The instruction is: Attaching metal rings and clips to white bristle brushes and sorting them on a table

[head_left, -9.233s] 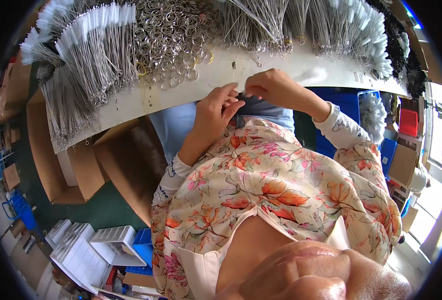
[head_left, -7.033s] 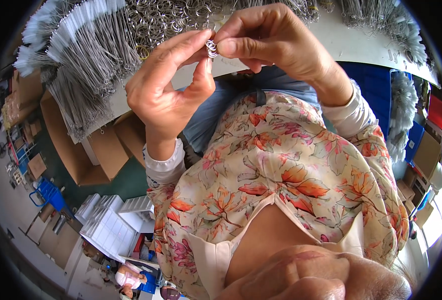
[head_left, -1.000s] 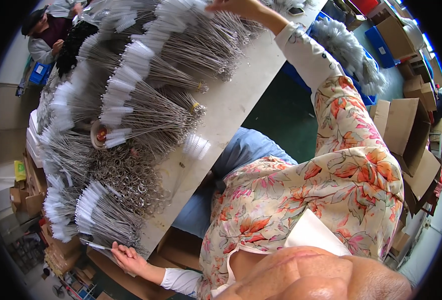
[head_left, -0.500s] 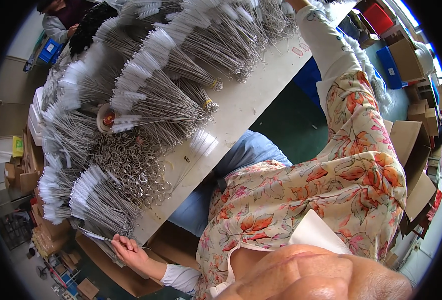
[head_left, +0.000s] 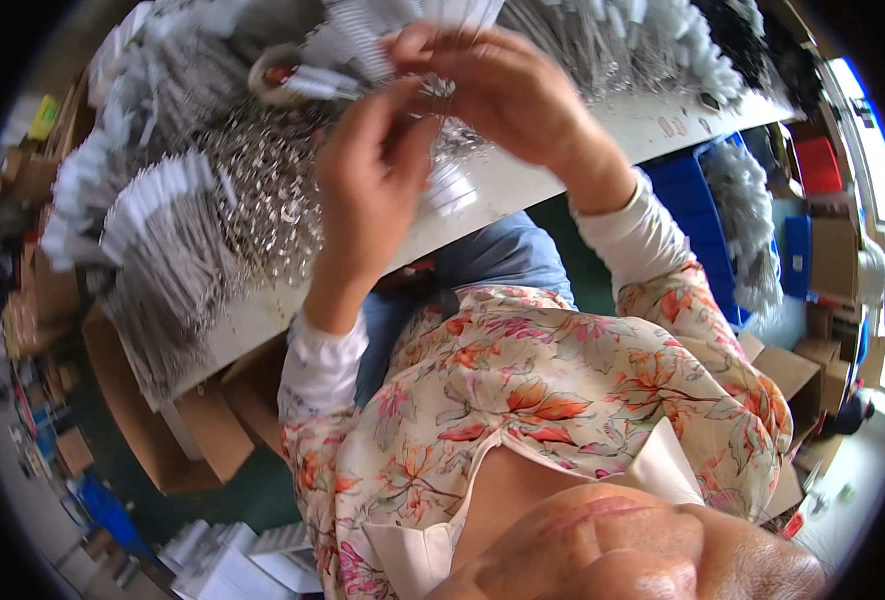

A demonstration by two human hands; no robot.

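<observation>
My left hand (head_left: pixel 368 185) and my right hand (head_left: pixel 518 95) are raised close together over the table, both blurred. Their fingers bend inward around a small shiny metal piece (head_left: pixel 439 86), too smeared to name. Just left of them, white-bristled wire brushes (head_left: pixel 318 82) lie beside a small round bowl (head_left: pixel 259 72) with something reddish in it. A heap of metal rings (head_left: pixel 273 175) spreads on the table left of my left hand. Behind my hands are more brushes (head_left: pixel 363 35); part of them is hidden.
The pale table (head_left: pixel 263 305) slants across the view. Bundled wire brushes (head_left: pixel 163 205) lie at its left end, above an open cardboard box (head_left: pixel 143 410). A blue crate (head_left: pixel 708 250) with white bristly items stands right of the table. Cardboard boxes (head_left: pixel 823 245) stand farther right.
My right hand has come back from the far right to meet my left. My left hand, which held a thin white-bristled brush at the lower left, has risen over the table. The view has turned.
</observation>
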